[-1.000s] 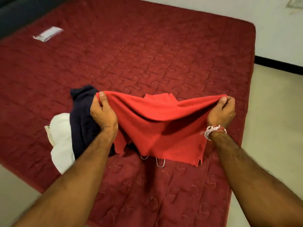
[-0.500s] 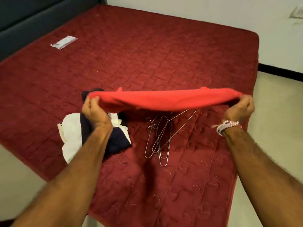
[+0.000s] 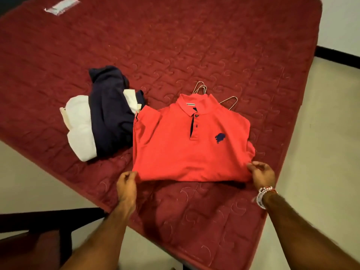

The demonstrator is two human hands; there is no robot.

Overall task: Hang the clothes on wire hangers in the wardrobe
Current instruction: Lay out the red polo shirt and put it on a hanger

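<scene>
**Head view, items as found**

- Polo (image 3: 187, 145), red, dark placket and chest logo. Lies flat on the mattress (image 3: 194, 45), front up, collar away from the person. Half a second back it was stretched in the air between both hands; it has since been flipped out and laid down.
- Hangers (image 3: 200, 88), wire. Earlier in full view on the mattress, now mostly under the polo. Only a few loops show past the collar and the shoulder.
- Left hand (image 3: 126, 184). At the polo's near left hem corner, fingers curled; it appears to pinch the hem, though blur hides the contact.
- Right hand (image 3: 261, 174), beaded bracelet at the wrist. Pinches the near right hem corner.
- Navy garment (image 3: 109, 114) and white garment (image 3: 79, 129). Bundled together just left of the polo, the navy one touching its sleeve.
- Packet (image 3: 62, 6), pale. Far corner of the mattress, well apart.

**Bearing on the task:** The polo is now spread and ready for a hanger, but none is in it. The hangers lie beneath it, so one probably has to be drawn out first. The wardrobe is not in view. The two bundled garments are not yet touched.
</scene>
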